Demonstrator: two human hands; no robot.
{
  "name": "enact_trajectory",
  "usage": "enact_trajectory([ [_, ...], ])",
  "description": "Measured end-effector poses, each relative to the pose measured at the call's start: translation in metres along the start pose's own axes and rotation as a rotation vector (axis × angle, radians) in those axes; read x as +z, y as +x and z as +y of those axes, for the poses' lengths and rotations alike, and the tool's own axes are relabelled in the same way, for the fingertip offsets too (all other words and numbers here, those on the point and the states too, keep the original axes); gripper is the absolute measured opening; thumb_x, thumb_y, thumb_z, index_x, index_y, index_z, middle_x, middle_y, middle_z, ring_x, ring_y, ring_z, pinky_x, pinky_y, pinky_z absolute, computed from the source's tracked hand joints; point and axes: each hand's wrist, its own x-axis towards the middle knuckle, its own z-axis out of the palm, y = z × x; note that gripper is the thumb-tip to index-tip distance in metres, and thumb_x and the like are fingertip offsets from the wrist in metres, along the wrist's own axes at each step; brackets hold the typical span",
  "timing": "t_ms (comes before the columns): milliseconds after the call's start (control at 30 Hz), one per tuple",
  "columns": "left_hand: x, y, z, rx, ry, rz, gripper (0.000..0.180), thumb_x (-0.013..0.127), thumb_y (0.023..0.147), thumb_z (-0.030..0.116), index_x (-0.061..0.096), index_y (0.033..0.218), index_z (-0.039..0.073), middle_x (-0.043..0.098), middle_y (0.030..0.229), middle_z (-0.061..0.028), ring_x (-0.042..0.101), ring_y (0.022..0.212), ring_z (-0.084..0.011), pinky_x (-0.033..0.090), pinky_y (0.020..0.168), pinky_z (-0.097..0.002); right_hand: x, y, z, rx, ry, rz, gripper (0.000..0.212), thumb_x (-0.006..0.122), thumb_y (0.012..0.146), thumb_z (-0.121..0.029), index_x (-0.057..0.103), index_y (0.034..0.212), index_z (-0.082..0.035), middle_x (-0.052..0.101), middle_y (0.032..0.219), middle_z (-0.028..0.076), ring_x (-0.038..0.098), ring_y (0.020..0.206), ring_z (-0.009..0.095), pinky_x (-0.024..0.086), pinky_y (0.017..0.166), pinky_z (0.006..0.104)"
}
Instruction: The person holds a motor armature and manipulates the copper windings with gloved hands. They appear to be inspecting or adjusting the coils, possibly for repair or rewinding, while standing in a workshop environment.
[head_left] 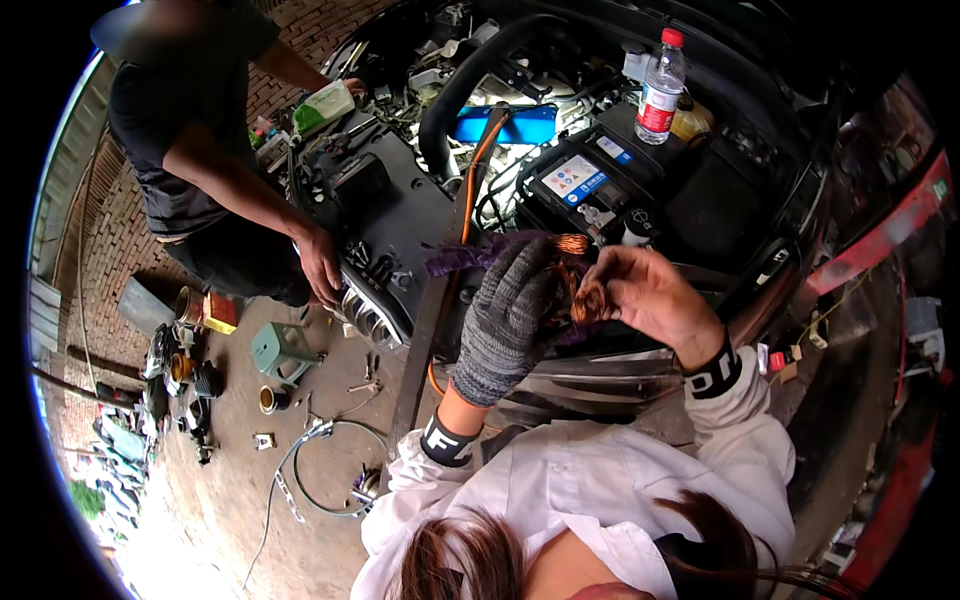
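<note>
My left hand (498, 325), in a grey knit glove, is closed around a bundle of copper wire (571, 243), whose stranded end sticks out past the fingertips. Bare and bent toward it, my right hand (660, 300) pinches a twisted clump of the same copper between thumb and fingers. A purple rag (465, 258) trails out to the left behind the glove, and more dark purple cloth shows beneath the wire. Both hands are above the front edge of an open engine bay. The glove hides part of the bundle.
A car battery (575, 180) and a water bottle (660, 92) with a red cap sit in the engine bay. A dark bar (425, 345) with an orange cable runs alongside my left hand. A co-worker (190, 130) leans in at left, near a green stool (283, 350) and scattered tools.
</note>
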Motion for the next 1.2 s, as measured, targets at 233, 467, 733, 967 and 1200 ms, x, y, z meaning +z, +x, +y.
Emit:
enact_trajectory([
  [233,0.003,-0.013,-0.002,-0.574,-0.302,0.122,0.071,0.09,0.062,0.022,0.055,0.12,0.002,0.062,0.116,-0.0161,0.065,0.1,-0.0285,0.054,0.084,-0.0376,0.019,-0.03,0.003,-0.069,-0.386,0.024,0.018,0.067,0.088,-0.002,0.058,0.102,0.001,0.06,0.107,0.009,0.058,0.097,0.01,0.049,0.082,0.0247],
  [467,0.018,-0.017,-0.001,-0.71,-0.53,0.198,0.073,0.09,0.064,0.021,0.052,0.125,0.004,0.064,0.112,-0.0114,0.065,0.1,-0.0202,0.055,0.083,-0.034,-0.002,-0.033,0.02,-0.196,-0.067,0.016,0.016,0.066,0.088,-0.005,0.055,0.098,0.0,0.06,0.105,0.012,0.059,0.093,0.015,0.048,0.083,0.0244],
  [733,0.027,-0.029,-0.007,-0.446,-0.574,0.104,0.075,0.09,0.065,0.021,0.052,0.127,0.003,0.056,0.128,-0.0141,0.058,0.112,-0.0254,0.049,0.096,-0.0359,-0.024,-0.013,0.012,-0.556,0.762,0.329,0.025,0.051,0.098,0.0,0.054,0.12,0.011,0.058,0.108,0.014,0.051,0.092,0.015,0.048,0.076,0.0235],
  [967,0.022,-0.024,0.01,-0.314,-0.388,-0.008,0.078,0.088,0.064,0.014,0.052,0.132,0.006,0.059,0.124,-0.0132,0.061,0.109,-0.0272,0.051,0.092,-0.0369,-0.019,0.022,0.013,-0.828,-0.503,0.793,0.013,0.064,0.093,-0.007,0.064,0.105,0.0,0.068,0.101,0.006,0.064,0.091,0.014,0.052,0.082,0.0298],
  [1200,0.01,-0.018,0.021,-0.281,-0.444,0.096,0.074,0.088,0.061,0.008,0.055,0.127,0.006,0.058,0.13,-0.0146,0.059,0.112,-0.0295,0.05,0.093,-0.0385,-0.005,0.005,-0.008,-0.882,-1.834,0.443,0.02,0.067,0.078,-0.001,0.066,0.098,-0.002,0.06,0.093,0.009,0.062,0.087,0.026,0.053,0.072,0.035],
])
